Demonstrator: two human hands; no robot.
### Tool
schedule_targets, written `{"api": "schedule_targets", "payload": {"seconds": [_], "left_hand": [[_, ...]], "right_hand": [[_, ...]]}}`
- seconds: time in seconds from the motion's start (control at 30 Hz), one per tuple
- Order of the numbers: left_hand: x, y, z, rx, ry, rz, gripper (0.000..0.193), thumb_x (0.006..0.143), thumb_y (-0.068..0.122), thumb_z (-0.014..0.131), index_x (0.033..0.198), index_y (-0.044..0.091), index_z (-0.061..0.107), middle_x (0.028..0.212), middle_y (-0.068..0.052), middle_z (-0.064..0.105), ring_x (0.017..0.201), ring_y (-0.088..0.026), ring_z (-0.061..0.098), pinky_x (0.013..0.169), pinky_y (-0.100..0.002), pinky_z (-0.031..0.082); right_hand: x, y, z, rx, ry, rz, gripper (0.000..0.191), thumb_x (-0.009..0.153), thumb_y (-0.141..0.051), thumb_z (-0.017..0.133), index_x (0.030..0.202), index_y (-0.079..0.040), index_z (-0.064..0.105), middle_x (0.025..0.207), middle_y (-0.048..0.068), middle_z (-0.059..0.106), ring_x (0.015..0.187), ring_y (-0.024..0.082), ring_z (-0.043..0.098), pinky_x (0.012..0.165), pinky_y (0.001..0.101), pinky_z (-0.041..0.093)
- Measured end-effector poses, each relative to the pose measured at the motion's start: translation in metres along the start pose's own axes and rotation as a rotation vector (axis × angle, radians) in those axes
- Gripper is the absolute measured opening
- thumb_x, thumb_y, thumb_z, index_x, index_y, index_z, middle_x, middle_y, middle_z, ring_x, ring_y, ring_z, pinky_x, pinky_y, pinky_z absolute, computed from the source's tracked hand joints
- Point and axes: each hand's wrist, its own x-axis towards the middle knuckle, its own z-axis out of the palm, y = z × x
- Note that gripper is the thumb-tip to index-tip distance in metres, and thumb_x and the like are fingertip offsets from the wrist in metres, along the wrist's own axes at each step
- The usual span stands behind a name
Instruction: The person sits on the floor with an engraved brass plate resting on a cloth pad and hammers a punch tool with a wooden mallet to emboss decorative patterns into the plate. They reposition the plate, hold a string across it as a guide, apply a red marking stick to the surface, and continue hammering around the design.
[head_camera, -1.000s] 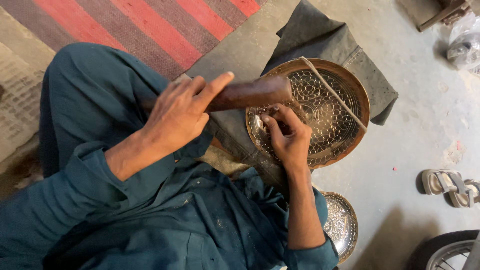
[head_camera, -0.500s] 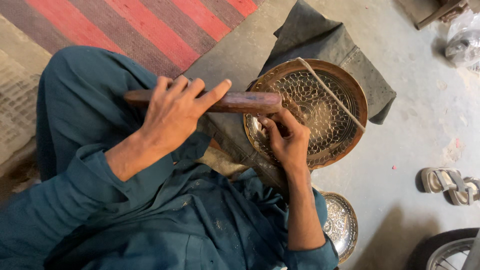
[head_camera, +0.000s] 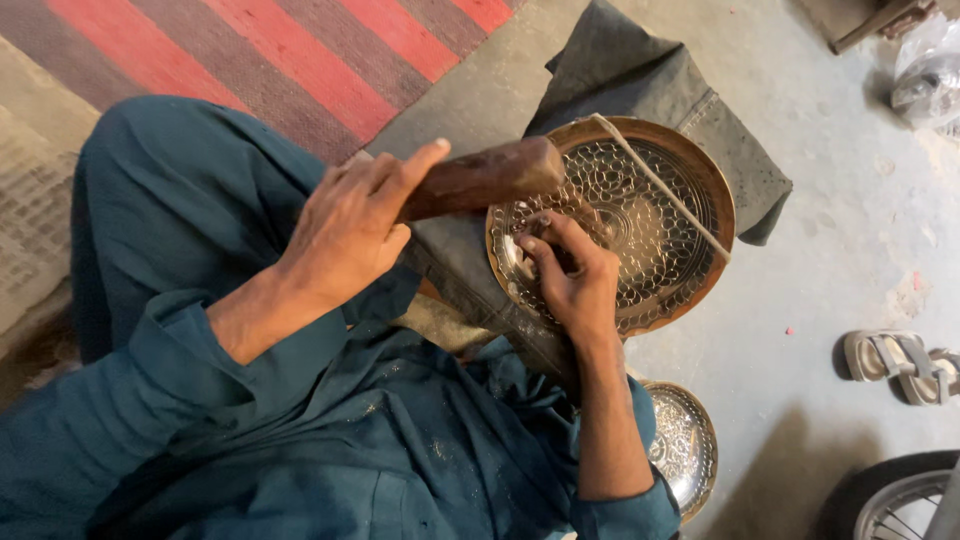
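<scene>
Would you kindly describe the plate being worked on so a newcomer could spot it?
Find the dark grey cloth on the concrete floor. On it lies the round brass plate, patterned with small circles, a cord across it. The silver plate nearby is smaller.

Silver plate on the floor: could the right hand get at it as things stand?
Probably yes. The silver plate lies uncovered beside the right forearm, though the right hand is busy pressing a small tool onto the brass plate.
</scene>
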Motion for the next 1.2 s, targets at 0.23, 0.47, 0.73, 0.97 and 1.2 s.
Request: {"api": "schedule_targets", "payload": {"seconds": [0.23, 0.47, 0.73, 0.97, 1.2], "left_hand": [[0.001, -0.002, 0.001, 0.112, -0.009, 0.048, 0.075, 0.091, 0.002, 0.066, 0.159, 0.018, 0.041, 0.103, -0.005, 0.056, 0.098, -0.026, 0.057, 0.088, -0.044, 0.041], [0.004, 0.001, -0.003, 0.266, -0.048, 0.049, 0.076, 0.090, 0.001, 0.071, 0.158, 0.022, 0.042, 0.100, -0.003, 0.057, 0.094, -0.025, 0.058, 0.084, -0.043, 0.041], [0.006, 0.004, -0.010, 0.237, -0.068, 0.001, 0.076, 0.089, 0.003, 0.072, 0.156, 0.022, 0.044, 0.103, -0.005, 0.057, 0.098, -0.027, 0.059, 0.083, -0.044, 0.041], [0.006, 0.003, -0.009, 0.088, -0.066, -0.015, 0.079, 0.084, 0.005, 0.070, 0.156, 0.020, 0.043, 0.109, -0.008, 0.056, 0.106, -0.030, 0.058, 0.090, -0.047, 0.044], [-0.003, 0.008, -0.010, -0.184, -0.202, -0.290, 0.077, 0.082, 0.001, 0.067, 0.153, 0.021, 0.043, 0.113, -0.017, 0.055, 0.095, -0.040, 0.061, 0.080, -0.047, 0.053]], "right_hand": [[0.000, 0.002, -0.002, -0.013, -0.041, -0.002, 0.023, 0.096, -0.003, 0.073, 0.118, -0.005, 0.072, 0.092, 0.007, 0.080, 0.076, 0.010, 0.072, 0.067, 0.0248, 0.056], [0.000, 0.000, -0.003, -0.012, -0.035, -0.035, 0.027, 0.095, -0.002, 0.072, 0.121, -0.004, 0.070, 0.096, 0.008, 0.079, 0.080, 0.011, 0.072, 0.070, 0.0258, 0.056], [0.001, 0.000, -0.002, -0.006, -0.043, -0.025, 0.022, 0.095, -0.001, 0.071, 0.117, -0.004, 0.070, 0.095, 0.007, 0.079, 0.080, 0.011, 0.073, 0.073, 0.0258, 0.057], [0.002, -0.007, -0.003, 0.001, -0.049, 0.036, 0.026, 0.096, -0.001, 0.069, 0.122, -0.005, 0.070, 0.095, 0.007, 0.079, 0.080, 0.011, 0.073, 0.072, 0.0261, 0.057], [0.009, -0.012, -0.004, 0.024, -0.080, 0.042, 0.024, 0.096, -0.001, 0.069, 0.120, -0.003, 0.069, 0.097, 0.006, 0.079, 0.082, 0.012, 0.072, 0.072, 0.0250, 0.056]]}}
